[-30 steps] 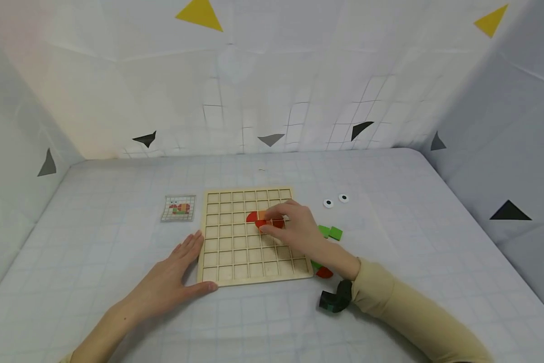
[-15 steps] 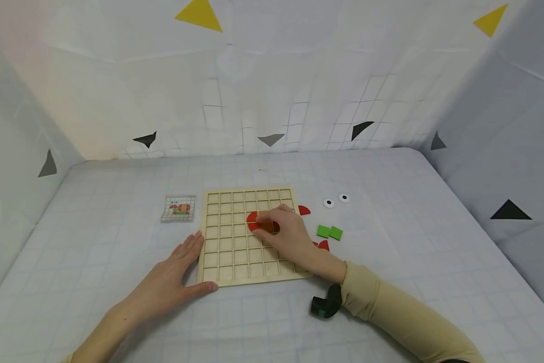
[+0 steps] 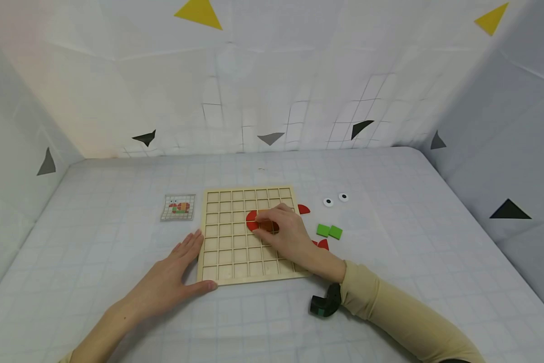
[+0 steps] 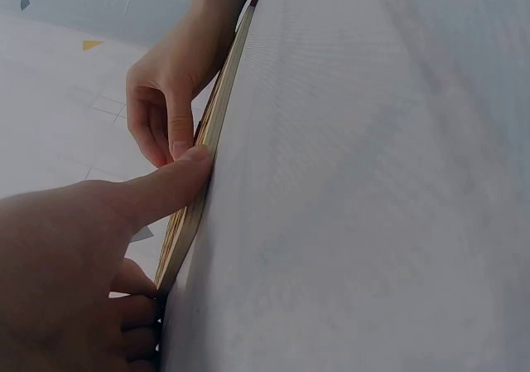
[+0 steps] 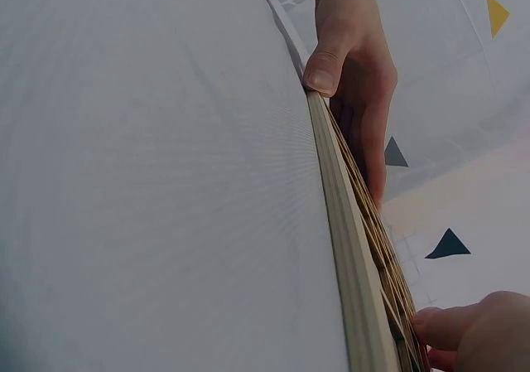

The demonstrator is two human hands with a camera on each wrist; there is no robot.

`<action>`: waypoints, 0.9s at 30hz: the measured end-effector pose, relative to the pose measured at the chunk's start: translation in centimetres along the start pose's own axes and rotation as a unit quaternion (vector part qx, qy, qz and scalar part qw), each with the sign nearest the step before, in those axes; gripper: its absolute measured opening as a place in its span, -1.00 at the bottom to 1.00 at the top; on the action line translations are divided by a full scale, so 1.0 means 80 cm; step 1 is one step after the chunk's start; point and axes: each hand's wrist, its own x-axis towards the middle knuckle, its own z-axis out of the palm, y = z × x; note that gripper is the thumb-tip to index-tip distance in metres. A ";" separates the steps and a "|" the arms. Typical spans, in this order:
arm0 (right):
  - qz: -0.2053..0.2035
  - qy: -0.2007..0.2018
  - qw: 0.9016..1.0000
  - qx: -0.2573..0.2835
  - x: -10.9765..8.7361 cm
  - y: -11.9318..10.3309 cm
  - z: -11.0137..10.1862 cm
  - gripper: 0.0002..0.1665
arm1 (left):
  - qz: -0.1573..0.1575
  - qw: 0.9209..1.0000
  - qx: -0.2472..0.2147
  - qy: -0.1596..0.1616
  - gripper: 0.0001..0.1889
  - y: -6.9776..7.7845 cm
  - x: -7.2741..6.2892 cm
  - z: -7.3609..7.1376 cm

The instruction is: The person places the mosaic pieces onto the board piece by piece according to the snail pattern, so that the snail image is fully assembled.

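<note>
A square wooden grid board (image 3: 224, 254) lies flat on the table. My left hand (image 3: 172, 275) steadies its near left corner, fingers straight along the left side and thumb on the front edge. Over the board's middle is my right hand (image 3: 287, 237), thumb and forefinger pinching at a red quarter-circle tile (image 3: 252, 227) in a cell. Just above it sits another red quarter-circle (image 3: 251, 216). Orange tile surface (image 3: 266, 225) shows in shade between thumb and forefinger; the palm hides the cells to the right. In the right wrist view, the right fingertips (image 5: 431, 326) touch the board's top.
A small picture card (image 3: 178, 207) lies left of the board. On the right are two round eye pieces (image 3: 335, 199), two green square tiles (image 3: 329, 231) and loose red tiles (image 3: 304, 209). A black wrist device (image 3: 326, 302) is by the right cuff.
My right hand shifted slightly left and toward me, and a red quarter-circle now sits in the cell below the first. Loose red tiles beside the board came into sight. The left hand stayed still.
</note>
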 end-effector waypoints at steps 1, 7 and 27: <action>0.000 0.001 1.000 -0.001 0.000 0.000 0.000 -0.71 | 0.000 1.000 0.000 -0.001 0.13 0.000 0.000 0.000; -0.006 0.006 1.000 -0.010 0.000 0.000 0.000 -0.72 | 0.000 1.000 -0.005 -0.002 0.13 0.000 -0.001 -0.001; -0.009 0.004 1.000 -0.007 0.000 0.000 0.000 -0.76 | 0.002 1.000 -0.004 0.003 0.12 0.001 -0.001 -0.001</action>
